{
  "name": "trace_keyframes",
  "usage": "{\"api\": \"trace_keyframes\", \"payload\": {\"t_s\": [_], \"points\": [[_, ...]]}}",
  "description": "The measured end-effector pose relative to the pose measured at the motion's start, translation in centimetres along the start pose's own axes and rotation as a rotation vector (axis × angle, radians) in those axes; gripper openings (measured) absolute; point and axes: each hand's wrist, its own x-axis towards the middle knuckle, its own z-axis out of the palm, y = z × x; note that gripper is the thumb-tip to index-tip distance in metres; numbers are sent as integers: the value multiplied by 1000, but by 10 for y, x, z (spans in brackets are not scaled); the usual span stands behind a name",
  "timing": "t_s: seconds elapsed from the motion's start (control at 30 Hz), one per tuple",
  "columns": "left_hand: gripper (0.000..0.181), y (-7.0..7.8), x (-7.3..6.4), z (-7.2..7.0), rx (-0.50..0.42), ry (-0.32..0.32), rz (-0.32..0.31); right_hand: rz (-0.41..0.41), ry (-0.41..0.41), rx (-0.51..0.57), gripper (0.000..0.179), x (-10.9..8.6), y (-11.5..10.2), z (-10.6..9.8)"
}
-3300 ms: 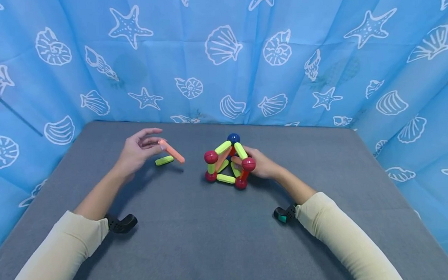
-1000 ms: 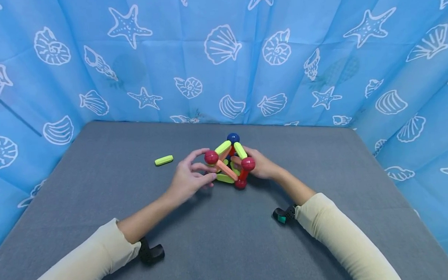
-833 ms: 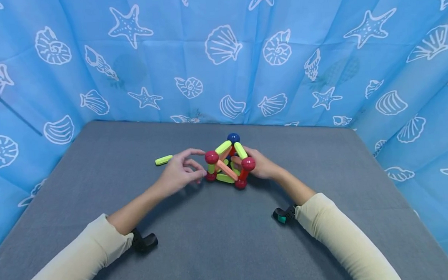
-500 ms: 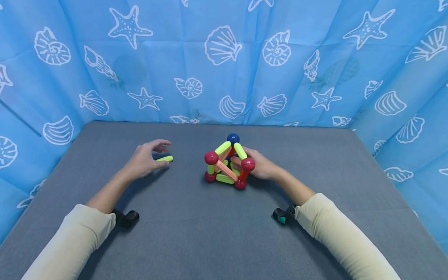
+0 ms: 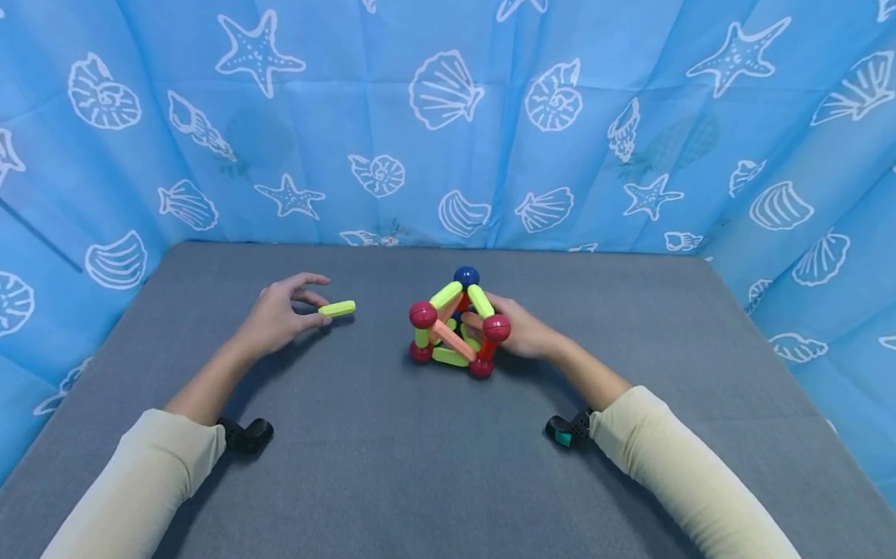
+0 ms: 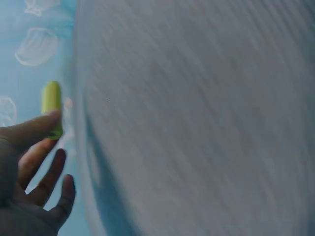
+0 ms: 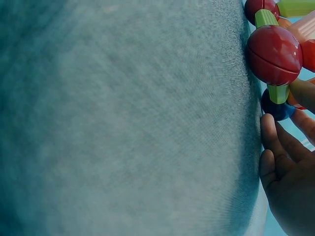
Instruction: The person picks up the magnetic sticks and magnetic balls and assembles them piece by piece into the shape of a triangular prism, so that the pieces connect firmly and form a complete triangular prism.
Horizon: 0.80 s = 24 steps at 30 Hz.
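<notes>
My left hand (image 5: 274, 317) pinches a yellow-green magnetic rod (image 5: 338, 308) between thumb and index finger, the other fingers loosely bent. In the left wrist view that rod (image 6: 52, 103) points up from the fingertips. A frame built of magnetic rods and balls (image 5: 451, 358) stands right of the table's middle, with red balls in front and blue balls behind. An orange rod (image 5: 455, 341) runs diagonally across its front face. My right hand (image 5: 523, 326) holds the frame from the right rear, thumb reaching inside; its other fingers are partly hidden. A red ball (image 7: 275, 55) is close above it in the right wrist view.
The grey cloth-covered table (image 5: 457, 479) carries the frame. A blue curtain (image 5: 381, 124) with white shells and starfish hangs along the back and both sides. Black wrist devices (image 5: 248, 437) sit at both sleeve cuffs.
My left hand brought the orange rod to the frame's front face and let it go there. It then moved back left and picked up the yellow-green rod. My right hand stayed put.
</notes>
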Motion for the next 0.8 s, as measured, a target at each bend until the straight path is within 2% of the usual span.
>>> {"api": "trace_keyframes", "payload": {"t_s": [0.1,0.23,0.4,0.6,0.8], "points": [[55,22,3,5,-88,60,62,12,1,3,31,1,0,0],[54,63,6,17,-188,114,179,37,6,21,33,0,-1,1],[51,104,8,37,-230,122,322,26,9,23,33,0,-1,2],[51,127,11,59,-132,39,446,-5,0,30,36,0,1,2],[53,134,14,70,-52,-16,465,-69,-5,-1,47,0,4,2]]}}
